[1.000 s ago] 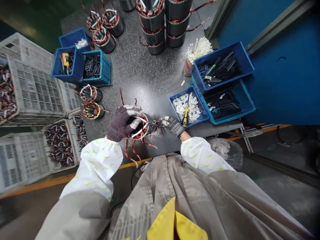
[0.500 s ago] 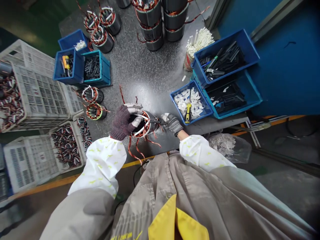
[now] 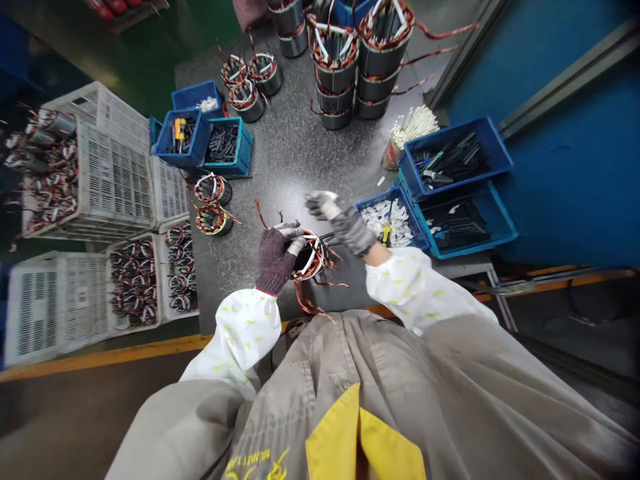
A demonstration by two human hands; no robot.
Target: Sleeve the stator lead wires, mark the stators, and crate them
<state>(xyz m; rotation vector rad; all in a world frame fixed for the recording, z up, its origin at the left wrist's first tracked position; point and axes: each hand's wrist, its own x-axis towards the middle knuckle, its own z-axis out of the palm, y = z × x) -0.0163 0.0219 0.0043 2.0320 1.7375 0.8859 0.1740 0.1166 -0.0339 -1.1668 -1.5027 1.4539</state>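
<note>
In a dark maroon glove with pale fingertips, my left hand [image 3: 279, 257] is closed on the rim of a motor stator [image 3: 314, 259] near the table's front edge. White sleeving and twisted copper leads show around the stator's ring, and several leads trail toward my body. Dark thin pieces stick out on its right side, too small to make out. My right hand [image 3: 345, 223], in a grey striped glove, is raised above the table just right of the stator. Its fingers stretch out to the left, slightly blurred, with nothing visible in them.
Right of my hand, a blue bin [image 3: 423, 239] holds white pieces and a yellow-handled screwdriver [image 3: 385, 233]. Behind it stand bins of black sleeves [image 3: 463, 223] and a bundle of white rods [image 3: 416, 127]. Stacked stators [image 3: 336, 99] stand at the back; crates [image 3: 117, 177] line the left.
My right hand has come off the stator's right side, moving up and away with its fingers extended. My left hand still holds the stator. The whole view has shifted.
</note>
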